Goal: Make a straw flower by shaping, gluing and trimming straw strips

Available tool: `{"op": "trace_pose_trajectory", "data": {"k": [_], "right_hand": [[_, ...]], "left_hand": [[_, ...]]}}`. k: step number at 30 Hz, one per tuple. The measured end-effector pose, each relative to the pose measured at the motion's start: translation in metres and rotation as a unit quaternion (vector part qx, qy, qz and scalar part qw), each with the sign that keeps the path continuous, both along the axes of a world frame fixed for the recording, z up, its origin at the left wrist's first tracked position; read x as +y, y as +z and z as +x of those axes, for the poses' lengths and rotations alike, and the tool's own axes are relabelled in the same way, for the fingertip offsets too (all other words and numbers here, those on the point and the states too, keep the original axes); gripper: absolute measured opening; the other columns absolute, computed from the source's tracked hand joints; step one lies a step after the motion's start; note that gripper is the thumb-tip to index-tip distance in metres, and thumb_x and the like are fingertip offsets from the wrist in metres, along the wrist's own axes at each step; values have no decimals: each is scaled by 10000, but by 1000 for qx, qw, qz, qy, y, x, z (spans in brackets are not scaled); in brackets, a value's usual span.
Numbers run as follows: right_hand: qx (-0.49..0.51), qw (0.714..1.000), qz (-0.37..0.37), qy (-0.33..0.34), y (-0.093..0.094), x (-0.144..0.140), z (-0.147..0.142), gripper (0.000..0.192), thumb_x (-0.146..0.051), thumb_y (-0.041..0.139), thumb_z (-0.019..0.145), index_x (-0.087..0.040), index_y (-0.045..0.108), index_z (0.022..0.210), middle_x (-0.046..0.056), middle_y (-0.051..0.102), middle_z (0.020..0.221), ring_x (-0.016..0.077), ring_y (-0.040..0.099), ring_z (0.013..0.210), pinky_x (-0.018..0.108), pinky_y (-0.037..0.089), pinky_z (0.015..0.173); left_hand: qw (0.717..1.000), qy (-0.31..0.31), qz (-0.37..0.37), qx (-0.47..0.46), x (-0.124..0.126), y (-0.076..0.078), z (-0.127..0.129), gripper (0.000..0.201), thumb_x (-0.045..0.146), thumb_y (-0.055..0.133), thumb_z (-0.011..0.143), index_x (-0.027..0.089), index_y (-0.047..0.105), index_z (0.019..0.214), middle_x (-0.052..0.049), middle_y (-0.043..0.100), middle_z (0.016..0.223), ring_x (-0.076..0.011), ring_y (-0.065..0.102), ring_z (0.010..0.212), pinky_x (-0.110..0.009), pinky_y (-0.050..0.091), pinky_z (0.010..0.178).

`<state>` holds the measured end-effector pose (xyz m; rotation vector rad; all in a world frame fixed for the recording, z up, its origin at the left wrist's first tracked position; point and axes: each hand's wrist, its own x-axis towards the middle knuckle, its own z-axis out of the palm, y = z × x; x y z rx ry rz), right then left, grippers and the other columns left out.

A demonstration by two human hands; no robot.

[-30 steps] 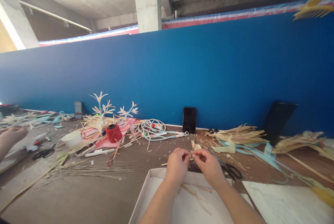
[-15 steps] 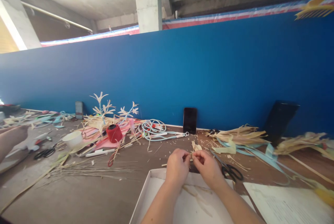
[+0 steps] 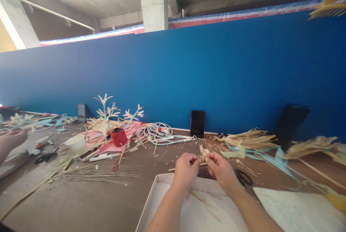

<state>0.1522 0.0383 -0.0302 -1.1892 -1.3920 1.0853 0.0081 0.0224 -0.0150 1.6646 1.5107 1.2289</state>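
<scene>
My left hand is closed in a pinch, fingertips close to those of my right hand, which is pinched too. Whatever thin, pale bit they hold between them is too small to make out. Just beyond the fingertips lies a piece of dried husk. A thin pale stick shows beside my left hand and passes behind the fingers. Under my wrists and forearms sits a shallow white box with a few brownish strips in it. Black-handled scissors lie right of my right hand, partly covered by it.
At left are a red thread spool, a white cup, husk flowers and thin stems. A phone leans on the blue partition. Husk bundles and a paper sheet lie right. Another person's hand is far left.
My hands have moved slightly apart, the right one shifting right and now covering more of the scissors. The other person's hand at far left has moved a little left.
</scene>
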Motion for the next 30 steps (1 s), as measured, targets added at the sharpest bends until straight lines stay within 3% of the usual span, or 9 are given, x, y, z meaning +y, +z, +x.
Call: {"op": "trace_pose_trajectory", "data": {"k": [7, 15, 19, 23, 30], "right_hand": [[57, 998, -13, 19, 1, -2, -2, 220, -395, 591, 738, -208, 477, 764, -92, 383, 452, 65, 307, 402, 195, 210, 391], [68, 997, -8, 37, 5, -4, -3, 252, -413, 628, 712, -200, 498, 752, -89, 384, 484, 56, 289, 400, 201, 198, 385], [64, 996, 5, 58, 6, -5, -4, 243, -393, 645, 702, -194, 515, 754, -80, 413, 505, 55, 306, 408, 205, 210, 391], [72, 997, -4, 32, 7, -6, -5, 230, -389, 632, 705, -198, 516, 761, -82, 413, 470, 65, 317, 398, 208, 223, 396], [78, 997, -5, -19, 6, -4, -4, 200, -362, 617, 718, -196, 512, 751, -75, 436, 442, 77, 371, 394, 207, 265, 408]], "left_hand": [[999, 11, -21, -36, 3, -1, -2, 198, 308, 549, 740, 167, 689, 729, -31, 645, 732, -142, 550, 668, -248, 393, 618], [993, -46, -11, -110, 1, 2, -5, 366, 442, 492, 795, 159, 721, 830, -53, 698, 847, -191, 603, 827, -272, 437, 744], [992, -45, -30, -117, 3, 0, -3, 272, 381, 615, 711, 181, 728, 856, -45, 708, 862, -187, 614, 803, -268, 448, 726], [995, -28, -43, -89, 6, -1, -3, 203, 330, 620, 695, 167, 728, 753, -45, 707, 792, -176, 610, 754, -262, 440, 690], [995, -36, -81, -43, 5, 1, -7, 280, 393, 579, 715, 144, 707, 724, -10, 636, 629, -121, 501, 586, -221, 336, 526]]}}
